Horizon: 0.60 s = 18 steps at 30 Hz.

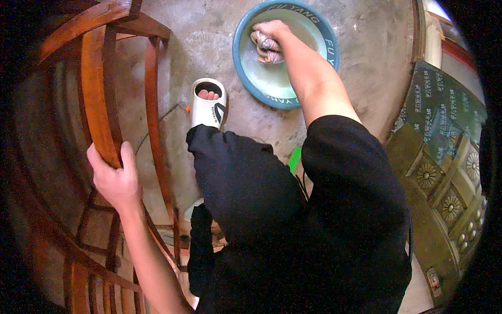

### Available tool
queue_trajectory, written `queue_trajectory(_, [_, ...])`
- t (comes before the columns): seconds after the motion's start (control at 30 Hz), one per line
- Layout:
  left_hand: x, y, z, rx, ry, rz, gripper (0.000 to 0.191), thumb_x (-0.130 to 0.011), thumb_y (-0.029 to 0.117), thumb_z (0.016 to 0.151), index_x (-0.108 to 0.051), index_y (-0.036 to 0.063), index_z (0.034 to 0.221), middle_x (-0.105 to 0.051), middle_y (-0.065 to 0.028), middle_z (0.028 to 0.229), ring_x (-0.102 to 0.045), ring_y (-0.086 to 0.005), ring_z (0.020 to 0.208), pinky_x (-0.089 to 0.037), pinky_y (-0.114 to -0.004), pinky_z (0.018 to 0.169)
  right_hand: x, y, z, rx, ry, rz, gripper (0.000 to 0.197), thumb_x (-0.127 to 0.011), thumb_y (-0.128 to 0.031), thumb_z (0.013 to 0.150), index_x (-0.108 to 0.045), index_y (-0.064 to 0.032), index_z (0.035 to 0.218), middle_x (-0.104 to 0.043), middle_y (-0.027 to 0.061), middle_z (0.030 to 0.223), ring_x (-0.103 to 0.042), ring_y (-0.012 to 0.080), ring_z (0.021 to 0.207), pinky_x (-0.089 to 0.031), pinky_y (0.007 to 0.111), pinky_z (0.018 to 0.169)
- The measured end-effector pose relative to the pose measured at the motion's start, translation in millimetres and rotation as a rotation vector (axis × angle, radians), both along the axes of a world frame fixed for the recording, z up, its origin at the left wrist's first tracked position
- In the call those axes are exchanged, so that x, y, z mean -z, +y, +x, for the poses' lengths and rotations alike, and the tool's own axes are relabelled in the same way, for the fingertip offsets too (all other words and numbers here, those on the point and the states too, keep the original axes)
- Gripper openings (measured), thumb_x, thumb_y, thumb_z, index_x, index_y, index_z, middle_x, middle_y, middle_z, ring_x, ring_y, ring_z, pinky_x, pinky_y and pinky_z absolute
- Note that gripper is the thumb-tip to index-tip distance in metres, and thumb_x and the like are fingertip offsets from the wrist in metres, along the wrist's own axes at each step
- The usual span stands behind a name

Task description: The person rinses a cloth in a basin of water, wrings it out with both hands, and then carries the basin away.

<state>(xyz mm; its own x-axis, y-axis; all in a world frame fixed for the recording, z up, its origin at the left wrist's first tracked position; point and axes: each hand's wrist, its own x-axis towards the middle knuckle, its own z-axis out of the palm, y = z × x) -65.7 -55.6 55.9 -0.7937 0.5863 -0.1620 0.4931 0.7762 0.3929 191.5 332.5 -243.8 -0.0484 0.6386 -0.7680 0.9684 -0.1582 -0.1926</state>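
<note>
My right hand (pixel 270 29) reaches into a round blue basin (pixel 244 78) on the floor and grips a crumpled, light patterned cloth (pixel 270 51). The basin holds cloudy water (pixel 274 80), and the cloth is bunched below my fingers near the basin's left side. My left hand (pixel 117 176) is wrapped around the lower visible end of a brown wooden chair's curved bar (pixel 96 94), the thumb on its right side. How far the cloth dips into the water I cannot tell.
A white slide sandal (pixel 208 102) with my foot in it stands left of the basin on the concrete floor (pixel 188 43). More wooden chair slats (pixel 90 290) fill the lower left. An ornate metal door panel (pixel 435 188) lines the right side. Something green (pixel 295 160) shows beside my sleeve.
</note>
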Motion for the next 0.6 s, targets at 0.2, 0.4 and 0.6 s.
queue_trajectory(0.2, [15,14,20,0.041,-0.013,-0.005,0.050,-0.073,0.030,0.089,-0.057,0.0042,0.128,-0.072,-0.0208,0.107,-0.069,-0.0401,0.097,-0.053,-0.045,0.085,39,14,112,0.036,0.851,-0.423,0.040,-0.066,-0.051,0.088,-0.070,-0.0119,0.089,-0.072,0.0084,0.088,-0.070,0.0239,0.076,-0.059,0.038,0.079])
queue_trajectory(0.4, [27,6,-5,0.019,-0.008,-0.060,0.050,-0.070,0.036,0.089,-0.057,0.0048,0.126,-0.071,-0.0228,0.109,-0.068,-0.0432,0.100,-0.052,-0.048,0.086,-47,-41,87,-0.656,0.607,0.054,0.045,-0.055,-0.052,0.093,-0.065,-0.0152,0.117,-0.068,0.0073,0.117,-0.066,0.0270,0.106,-0.052,0.046,0.096])
queue_trajectory(0.6, [52,-12,-20,0.041,0.038,-0.097,0.051,-0.069,0.039,0.089,-0.058,0.0056,0.125,-0.071,-0.0230,0.109,-0.067,-0.0439,0.100,-0.052,-0.049,0.086,-13,-76,99,1.045,1.231,-0.382,0.051,-0.044,-0.052,0.098,-0.059,-0.0196,0.135,-0.064,0.0090,0.133,-0.061,0.0362,0.122,-0.046,0.062,0.106])
